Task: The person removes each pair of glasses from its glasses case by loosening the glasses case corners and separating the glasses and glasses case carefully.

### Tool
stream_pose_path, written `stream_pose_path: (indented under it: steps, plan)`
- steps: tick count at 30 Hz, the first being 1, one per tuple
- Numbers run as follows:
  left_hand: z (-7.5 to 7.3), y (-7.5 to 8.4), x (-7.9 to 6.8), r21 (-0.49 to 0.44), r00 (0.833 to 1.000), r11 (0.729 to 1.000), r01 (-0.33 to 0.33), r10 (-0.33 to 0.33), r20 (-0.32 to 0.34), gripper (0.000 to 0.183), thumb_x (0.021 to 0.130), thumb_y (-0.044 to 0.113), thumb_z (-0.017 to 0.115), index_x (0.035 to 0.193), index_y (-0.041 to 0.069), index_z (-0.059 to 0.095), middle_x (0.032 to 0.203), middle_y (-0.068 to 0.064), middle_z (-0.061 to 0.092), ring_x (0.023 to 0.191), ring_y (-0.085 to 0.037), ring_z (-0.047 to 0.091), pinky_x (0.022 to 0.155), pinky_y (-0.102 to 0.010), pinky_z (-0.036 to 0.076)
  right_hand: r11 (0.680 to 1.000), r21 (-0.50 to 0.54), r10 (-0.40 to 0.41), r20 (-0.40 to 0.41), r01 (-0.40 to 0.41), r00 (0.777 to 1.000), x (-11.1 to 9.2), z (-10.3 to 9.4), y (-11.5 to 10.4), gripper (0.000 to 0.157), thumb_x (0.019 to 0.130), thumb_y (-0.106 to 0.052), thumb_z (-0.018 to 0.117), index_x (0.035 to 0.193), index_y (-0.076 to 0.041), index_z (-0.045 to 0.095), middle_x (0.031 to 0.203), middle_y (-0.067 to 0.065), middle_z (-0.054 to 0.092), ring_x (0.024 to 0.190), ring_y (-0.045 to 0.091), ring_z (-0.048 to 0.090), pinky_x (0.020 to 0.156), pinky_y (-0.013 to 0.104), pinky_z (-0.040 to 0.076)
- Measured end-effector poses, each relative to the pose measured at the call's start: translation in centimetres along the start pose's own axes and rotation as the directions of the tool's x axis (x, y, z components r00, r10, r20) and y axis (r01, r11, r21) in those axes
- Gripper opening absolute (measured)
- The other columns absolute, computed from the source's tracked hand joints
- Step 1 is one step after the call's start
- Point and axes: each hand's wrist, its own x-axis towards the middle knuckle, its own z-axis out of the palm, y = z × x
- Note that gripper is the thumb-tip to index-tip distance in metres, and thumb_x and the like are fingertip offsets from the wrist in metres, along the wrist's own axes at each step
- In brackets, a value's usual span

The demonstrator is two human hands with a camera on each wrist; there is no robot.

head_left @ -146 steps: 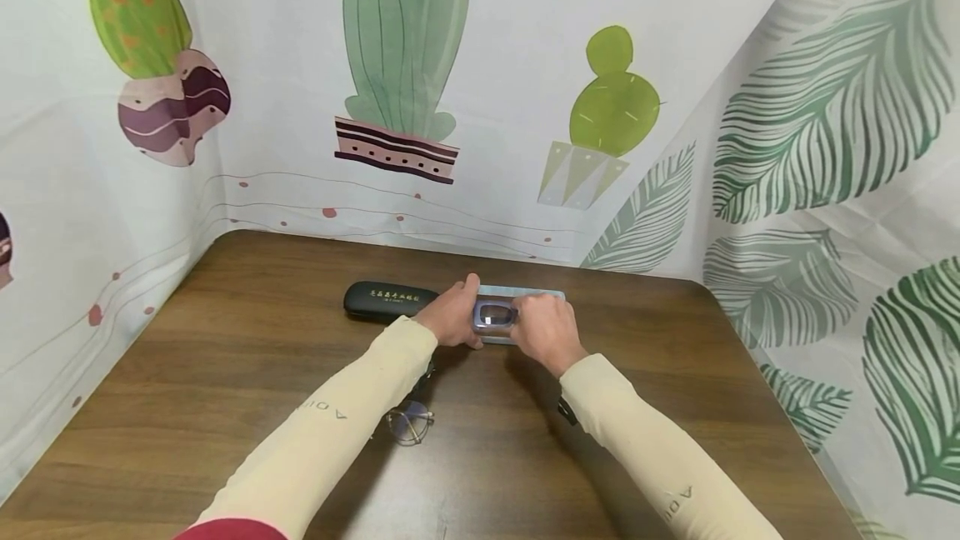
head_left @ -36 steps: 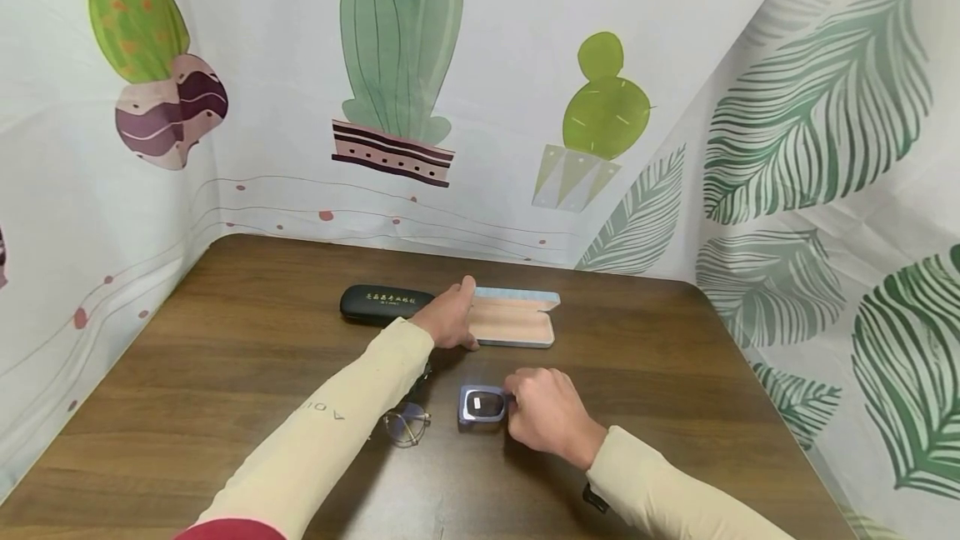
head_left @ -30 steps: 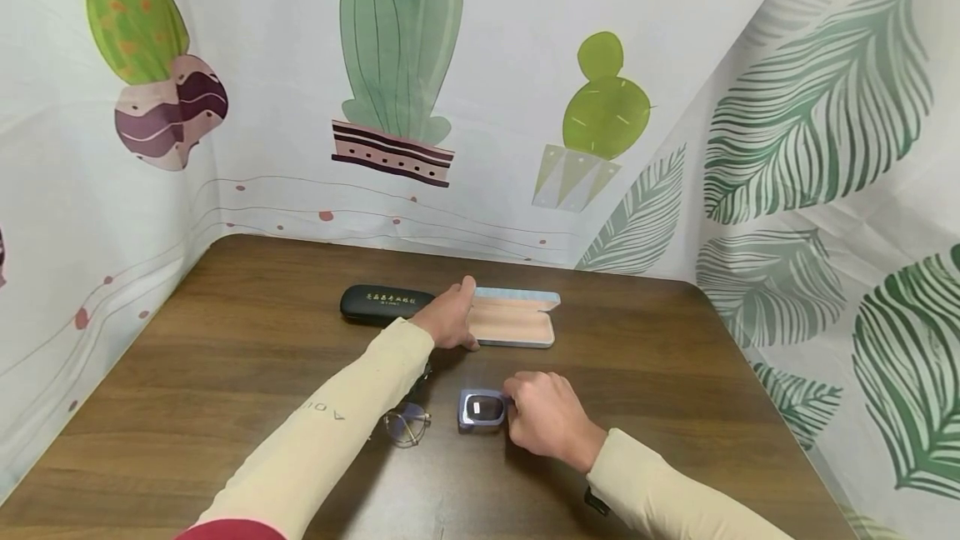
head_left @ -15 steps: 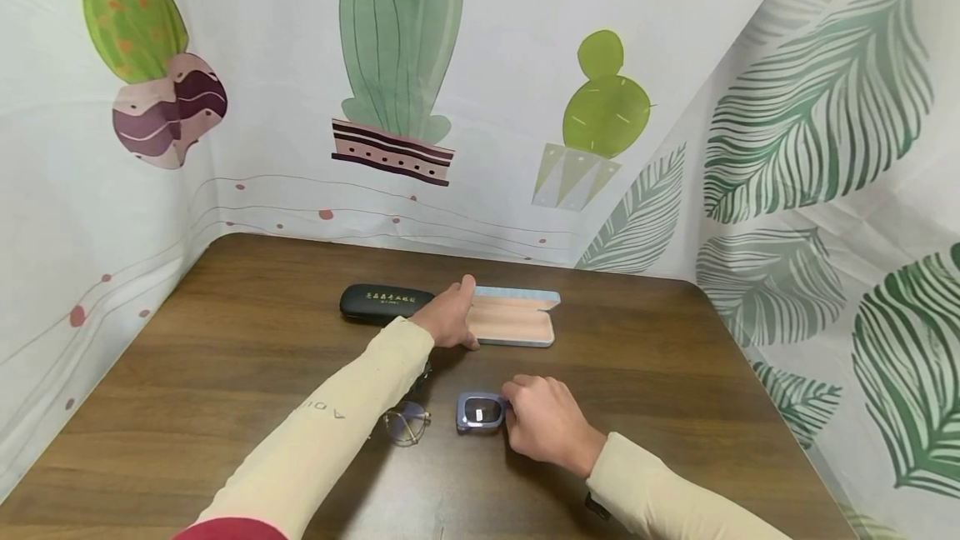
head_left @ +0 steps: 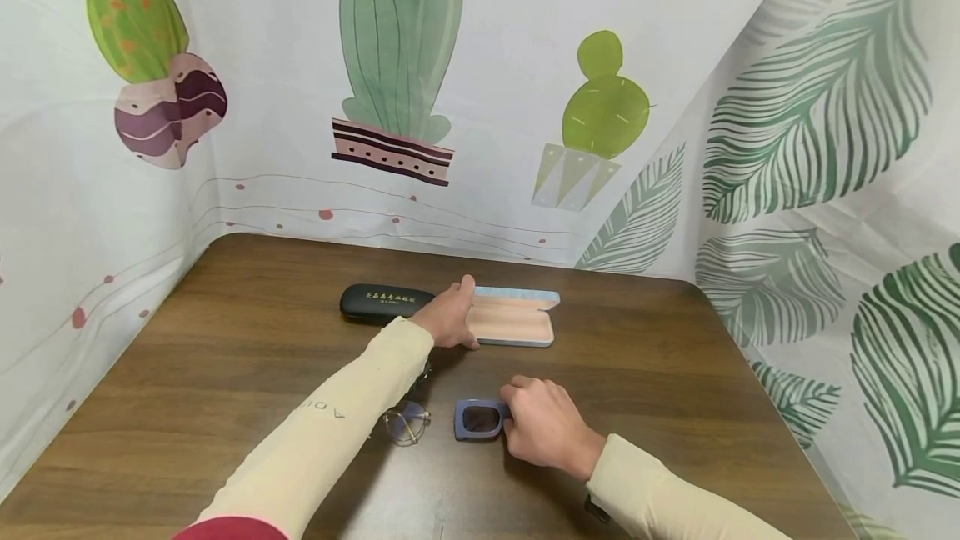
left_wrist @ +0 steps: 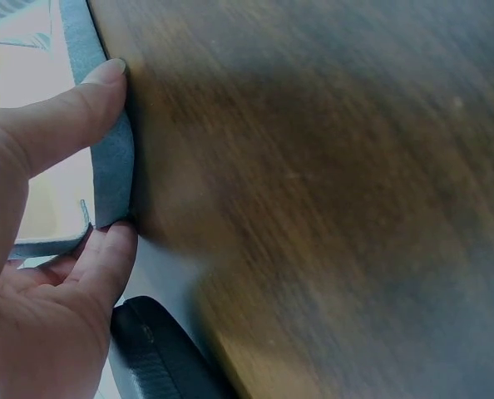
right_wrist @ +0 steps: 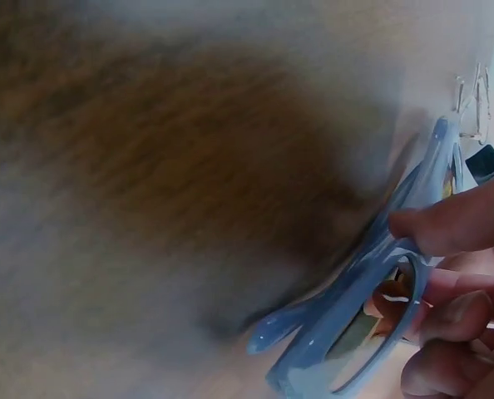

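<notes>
My left hand [head_left: 447,315] grips the left end of a light blue glasses case [head_left: 517,327], which lies open on the table with its pale lining showing. In the left wrist view, the thumb lies across the case's edge [left_wrist: 110,179] and the fingers curl round its end. Nearer to me, my right hand [head_left: 546,422] pinches blue-framed sunglasses [head_left: 480,418] by their right side, close over the wood. The right wrist view shows the thumb on the blue frame [right_wrist: 355,283] and fingers behind it. My right hand covers part of the sunglasses.
A black glasses case [head_left: 386,300] with gold lettering lies closed, left of the light blue one. Thin wire-rimmed glasses [head_left: 408,422] lie beside my left forearm, partly hidden by it. A patterned cloth [head_left: 510,107] hangs behind the brown wooden table [head_left: 247,340].
The sunglasses were over the light blue case at first; my right hand has brought them toward me, then turned them slightly lower. My left hand has stayed on the case.
</notes>
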Motion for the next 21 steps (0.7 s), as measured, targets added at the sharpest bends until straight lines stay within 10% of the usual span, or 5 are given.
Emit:
stream_pose_path:
  steps: [8, 15, 21]
  plan:
    - [0.1, 0.1, -0.1, -0.010, 1.000, 1.000, 0.003, -0.003, 0.002, 0.083, 0.077, 0.018, 0.095, 0.132, 0.009, 0.034, 0.133, -0.018, 0.057, 0.110, -0.028, 0.065, 0.097, -0.040, 0.053, 0.997, 0.080, -0.013, 0.041, 0.009, 0.999, -0.2, -0.6, 0.1, 0.016, 0.075, -0.008, 0.083, 0.086, -0.009, 0.072, 0.077, -0.004, 0.062, 0.063, 0.005, 0.053, 0.053, 0.023, 0.042]
    - [0.1, -0.2, -0.1, -0.013, 1.000, 1.000, -0.011, 0.011, -0.001, 0.081, 0.076, 0.019, 0.095, 0.129, 0.009, 0.034, 0.130, -0.017, 0.057, 0.107, -0.026, 0.063, 0.097, -0.041, 0.053, 0.977, 0.212, -0.017, -0.017, 0.020, 1.000, 0.0, -2.5, 1.3, 0.039, 0.077, -0.012, 0.085, 0.115, -0.006, 0.076, 0.115, 0.006, 0.078, 0.105, 0.019, 0.074, 0.089, 0.040, 0.061]
    - [0.2, -0.3, 0.2, 0.004, 1.000, 1.000, -0.007, 0.007, -0.005, 0.081, 0.076, 0.020, 0.095, 0.128, 0.009, 0.034, 0.127, -0.016, 0.057, 0.104, -0.025, 0.062, 0.096, -0.040, 0.053, 0.955, 0.275, 0.141, -0.087, -0.112, 0.986, 1.8, -4.6, 4.1, 0.043, 0.082, -0.022, 0.086, 0.121, -0.007, 0.075, 0.090, 0.003, 0.075, 0.060, 0.001, 0.056, 0.068, 0.029, 0.054]
